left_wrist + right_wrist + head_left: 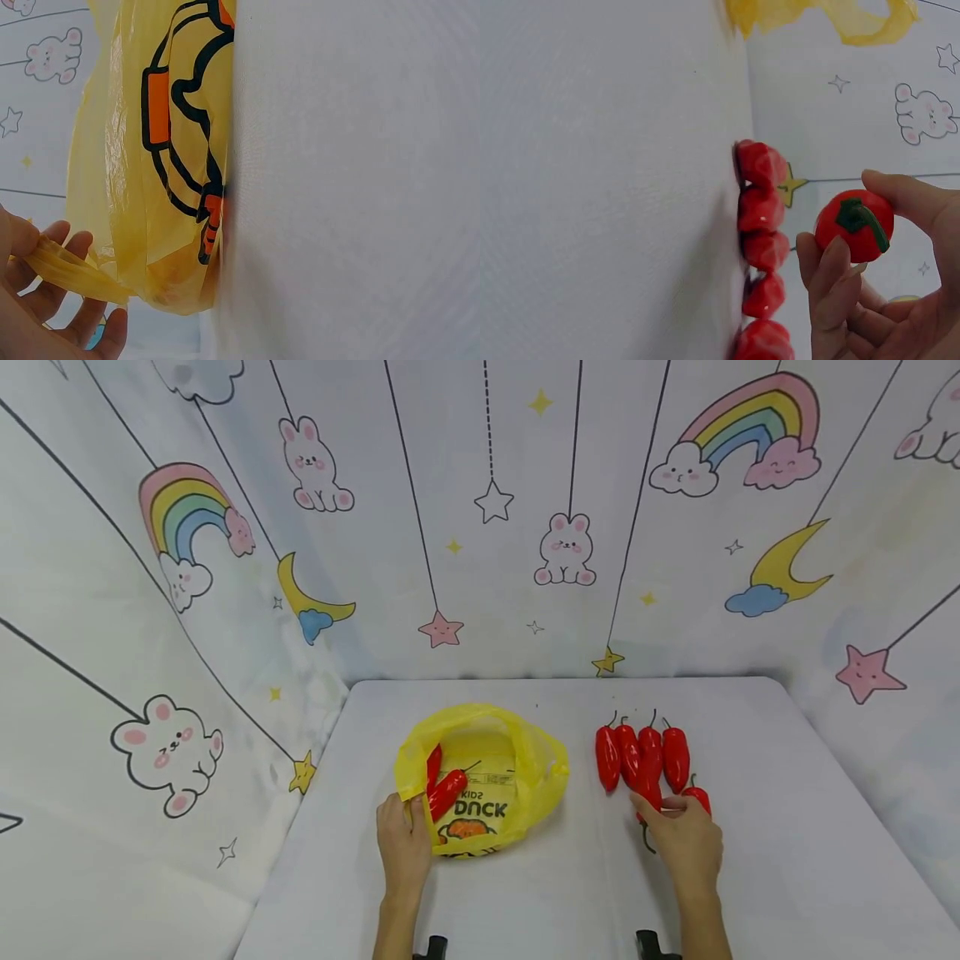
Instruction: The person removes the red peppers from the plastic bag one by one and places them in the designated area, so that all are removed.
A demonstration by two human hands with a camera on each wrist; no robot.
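Left hand (403, 843) pinches rim of yellow plastic bag (546, 768) at 8 o'clock. Right hand's (686, 839) fingers pinch red chilli pepper (855, 234), up off surface (555, 897); I see bag at its 9 o'clock, other chillies (676, 760) from 10 round to 3. Best: squeeze softly, bump nothing, bag mouth wide.

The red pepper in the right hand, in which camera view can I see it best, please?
The right wrist view: the red pepper appears close, its green stem facing the camera. The head view shows it smaller, partly covered by the right hand. The left wrist view does not show it.
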